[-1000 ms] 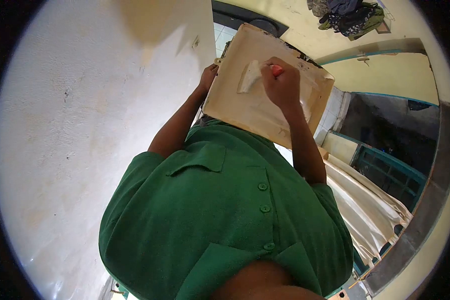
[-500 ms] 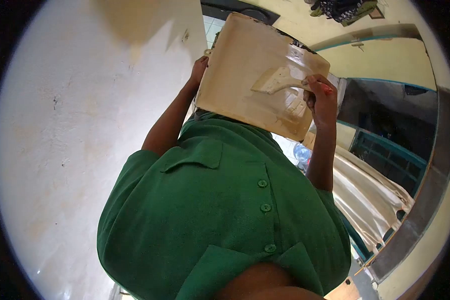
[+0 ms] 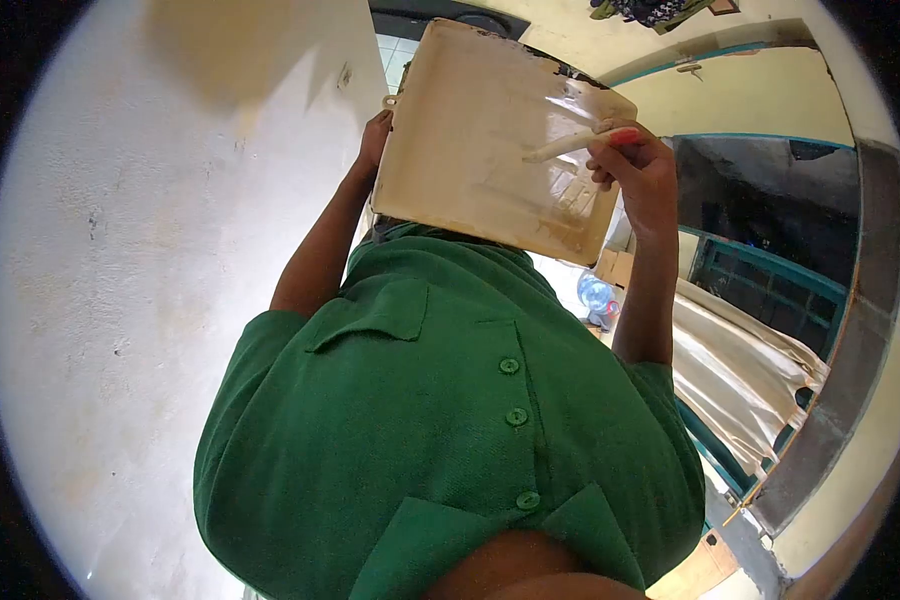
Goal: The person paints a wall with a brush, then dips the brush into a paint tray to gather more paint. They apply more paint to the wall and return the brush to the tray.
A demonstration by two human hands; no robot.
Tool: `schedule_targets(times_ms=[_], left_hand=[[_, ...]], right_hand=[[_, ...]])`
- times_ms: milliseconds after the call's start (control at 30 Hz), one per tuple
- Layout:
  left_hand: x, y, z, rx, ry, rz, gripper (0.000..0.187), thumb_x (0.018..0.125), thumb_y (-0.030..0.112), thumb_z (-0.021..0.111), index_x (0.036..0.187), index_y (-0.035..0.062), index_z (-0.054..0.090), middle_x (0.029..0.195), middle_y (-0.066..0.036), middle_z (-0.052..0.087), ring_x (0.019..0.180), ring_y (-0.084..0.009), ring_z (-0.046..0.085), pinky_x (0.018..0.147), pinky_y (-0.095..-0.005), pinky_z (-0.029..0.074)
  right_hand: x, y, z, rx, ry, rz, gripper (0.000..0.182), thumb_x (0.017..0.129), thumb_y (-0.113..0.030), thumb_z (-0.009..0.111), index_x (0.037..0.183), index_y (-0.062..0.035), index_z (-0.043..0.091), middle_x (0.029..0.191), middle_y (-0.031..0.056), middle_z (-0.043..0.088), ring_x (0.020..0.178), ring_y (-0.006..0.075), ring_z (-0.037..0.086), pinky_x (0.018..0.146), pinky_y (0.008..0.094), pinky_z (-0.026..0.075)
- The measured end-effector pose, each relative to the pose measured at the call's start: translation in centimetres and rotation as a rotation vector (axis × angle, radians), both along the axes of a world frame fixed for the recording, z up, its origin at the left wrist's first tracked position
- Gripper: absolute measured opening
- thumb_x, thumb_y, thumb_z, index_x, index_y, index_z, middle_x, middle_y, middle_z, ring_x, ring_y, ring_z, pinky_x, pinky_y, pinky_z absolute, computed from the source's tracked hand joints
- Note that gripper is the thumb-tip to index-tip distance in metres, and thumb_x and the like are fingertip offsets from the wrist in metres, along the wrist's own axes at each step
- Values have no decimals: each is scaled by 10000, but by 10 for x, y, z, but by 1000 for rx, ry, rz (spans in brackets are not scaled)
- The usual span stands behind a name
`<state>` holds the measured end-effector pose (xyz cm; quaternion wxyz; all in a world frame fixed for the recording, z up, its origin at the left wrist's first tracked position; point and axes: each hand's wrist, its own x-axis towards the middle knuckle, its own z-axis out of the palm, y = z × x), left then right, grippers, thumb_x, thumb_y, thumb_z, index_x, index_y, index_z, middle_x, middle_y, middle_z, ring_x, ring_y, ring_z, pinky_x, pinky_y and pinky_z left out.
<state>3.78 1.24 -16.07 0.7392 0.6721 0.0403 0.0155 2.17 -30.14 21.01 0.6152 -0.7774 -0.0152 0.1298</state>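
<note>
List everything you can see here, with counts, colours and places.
Tray: 1, beige, top centre
Tool: 1, cream with red end, over tray
Walls: several, off-white and yellowish, left and right
Clothes: count unclear, dark patterned and green, top right
Panel: 1, black, right
Frame: 1, teal, below panel
Curtain: 1, cream, lower right
Bottle: 1, clear blue, right of centre
Tiles: several, white, left of tray
Shirt: 1, green, centre
Left hand: 1, bare, at tray's left edge
Right hand: 1, bare, around tool
</note>
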Motion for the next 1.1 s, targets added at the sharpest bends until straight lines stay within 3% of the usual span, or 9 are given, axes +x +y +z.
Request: schedule_targets(times_ms=[100,200,300,400,500,633,767,900,1100], left_hand=[[-5,-5,37,-119,173,35,289,884,213,437,973,-19,586,856,-124,620,705,-181,581,641,-317,462],[-4,-7,41,-285,263,34,301,900,228,432,964,-21,589,819,-104,628,662,-146,561,626,-303,457],[-6,-6,34,-243,239,26,304,900,236,435,959,-17,592,800,-92,627,653,-128,554,612,-294,454],[-4,-6,23,-108,73,24,299,896,239,441,952,-13,594,773,-77,619,649,-116,549,600,-285,450],[-4,-3,27,-260,193,24,292,893,232,442,944,-14,592,766,-77,614,655,-126,554,600,-289,450],[-7,-4,37,-294,265,40,293,893,221,432,944,-22,588,796,-102,619,682,-159,568,623,-313,454],[0,2,0,-113,97,-4,268,864,194,453,961,-18,586,868,-141,614,723,-214,586,660,-323,458],[-7,-5,42,-159,156,16,252,812,168,493,967,-9,583,913,-174,599,764,-268,596,686,-329,466],[-12,-4,54,123,-16,-32,276,761,157,552,977,-13,575,934,-190,597,802,-319,598,698,-368,479]], right_hand=[[7,0,-7,-103,-10,-72,205,740,-147,716,852,-1,627,661,73,624,555,120,580,517,244,472],[12,0,-8,-323,-361,-71,221,737,-186,724,795,9,638,669,62,632,571,109,568,552,248,459],[18,-4,0,-463,-352,-95,262,746,-245,716,761,7,648,650,47,627,562,100,539,567,244,434],[24,-12,-2,-548,-400,-150,184,804,-193,668,732,-26,642,580,-41,532,506,19,424,460,186,331],[38,-40,-9,-512,-304,-270,283,802,-293,658,724,-24,618,544,9,538,456,79,458,450,234,372],[36,-59,-11,-124,-73,-373,199,849,-248,591,809,-53,587,480,-21,439,386,60,390,366,227,303],[31,-88,-47,233,78,-415,197,858,-255,557,803,-66,565,475,-8,430,366,94,391,359,213,294],[17,-100,-78,588,219,-422,194,877,-246,513,824,-64,552,538,9,485,391,106,428,340,223,321],[-8,-95,-88,686,371,-349,201,891,-245,480,835,-58,526,587,24,510,422,110,459,364,197,375]])
